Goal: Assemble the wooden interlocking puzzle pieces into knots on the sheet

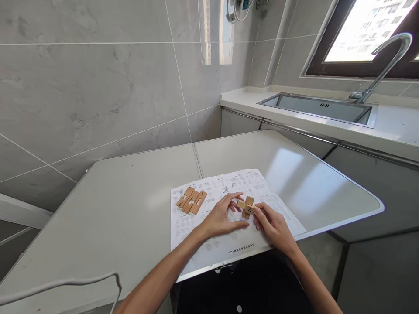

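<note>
A small cluster of interlocked wooden puzzle pieces (246, 206) stands on a printed instruction sheet (225, 244) on a grey table (131, 196). My left hand (222, 216) pinches the cluster from its left side, thumb low and fingers on top. From the right, my right hand (273, 226) grips the same cluster with its fingertips. Three loose flat wooden pieces (192, 200), notched and numbered, lie side by side on the sheet's upper left corner, apart from both hands.
A tiled wall rises behind the table. At the right stands a counter with a steel sink (319, 108) and a curved tap (386, 65) under a window. A white cable (65, 285) curls over the table's near left edge.
</note>
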A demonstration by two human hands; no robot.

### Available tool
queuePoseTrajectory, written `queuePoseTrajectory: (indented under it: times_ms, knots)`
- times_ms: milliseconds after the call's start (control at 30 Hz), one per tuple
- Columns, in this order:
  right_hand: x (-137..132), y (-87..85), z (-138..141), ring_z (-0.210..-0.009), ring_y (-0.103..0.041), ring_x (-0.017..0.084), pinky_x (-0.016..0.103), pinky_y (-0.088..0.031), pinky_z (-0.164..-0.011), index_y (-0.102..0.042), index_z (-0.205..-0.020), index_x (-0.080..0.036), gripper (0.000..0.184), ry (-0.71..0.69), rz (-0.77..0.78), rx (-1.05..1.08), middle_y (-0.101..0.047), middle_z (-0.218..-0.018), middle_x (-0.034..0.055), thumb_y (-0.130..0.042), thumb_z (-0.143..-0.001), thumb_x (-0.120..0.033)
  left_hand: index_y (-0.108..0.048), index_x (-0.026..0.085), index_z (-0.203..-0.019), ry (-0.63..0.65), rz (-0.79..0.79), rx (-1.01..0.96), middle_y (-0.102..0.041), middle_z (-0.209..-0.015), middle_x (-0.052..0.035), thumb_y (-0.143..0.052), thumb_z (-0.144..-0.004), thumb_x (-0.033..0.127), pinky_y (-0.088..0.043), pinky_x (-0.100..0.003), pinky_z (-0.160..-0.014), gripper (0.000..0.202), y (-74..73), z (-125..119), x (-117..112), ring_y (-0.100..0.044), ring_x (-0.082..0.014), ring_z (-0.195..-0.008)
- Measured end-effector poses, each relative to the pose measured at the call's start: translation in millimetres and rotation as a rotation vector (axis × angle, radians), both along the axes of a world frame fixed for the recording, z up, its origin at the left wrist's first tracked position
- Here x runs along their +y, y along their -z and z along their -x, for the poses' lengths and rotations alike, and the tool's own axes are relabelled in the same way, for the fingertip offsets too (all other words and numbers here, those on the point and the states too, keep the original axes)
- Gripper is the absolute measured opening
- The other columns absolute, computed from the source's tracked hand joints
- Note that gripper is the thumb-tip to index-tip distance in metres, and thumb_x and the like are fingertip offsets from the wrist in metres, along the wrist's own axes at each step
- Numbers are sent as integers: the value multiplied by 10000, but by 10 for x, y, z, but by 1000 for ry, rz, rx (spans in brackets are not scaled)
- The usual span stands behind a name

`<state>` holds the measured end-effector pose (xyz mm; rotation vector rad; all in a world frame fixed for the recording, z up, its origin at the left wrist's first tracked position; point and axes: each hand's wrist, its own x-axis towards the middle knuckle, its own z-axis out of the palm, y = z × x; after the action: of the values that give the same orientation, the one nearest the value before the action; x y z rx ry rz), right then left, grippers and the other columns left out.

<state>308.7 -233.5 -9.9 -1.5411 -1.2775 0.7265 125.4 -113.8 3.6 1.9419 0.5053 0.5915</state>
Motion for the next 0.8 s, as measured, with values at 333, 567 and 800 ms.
queuePoseTrajectory:
  times_ms: [333,567,800]
  knots:
    - [506,-21,-520,-594,-604,209,319,-437,-626,-627,-859,-234,506,197,108,-311,-648,-641,7,-438,-1008,-679,-532,240,-1386,-124,87,17,-655,-1285,-90,-813,-805,287,-555,-389,-898,647,61,-6,-6,-684,-154,-852]
    - [940,-166,-775,-779,-670,257,306,-359,-593,-683,-947,-242,448,307,351,-701,-756,-855,65,-411,-1019,-590,-585,229,-1312,-94,72,28,-659,-1211,-71,-771,-840,297,-542,-361,-884,512,78,0,-9,-676,-148,-846]
    - [1087,-195,-817,-830,-695,290,335,-369,-615,-705,-955,-231,435,314,430,-801,-777,-904,94,-417,-1020,-550,-604,219,-1292,-82,73,40,-669,-1194,-75,-751,-852,299,-540,-352,-848,471,82,-1,-22,-669,-156,-845]
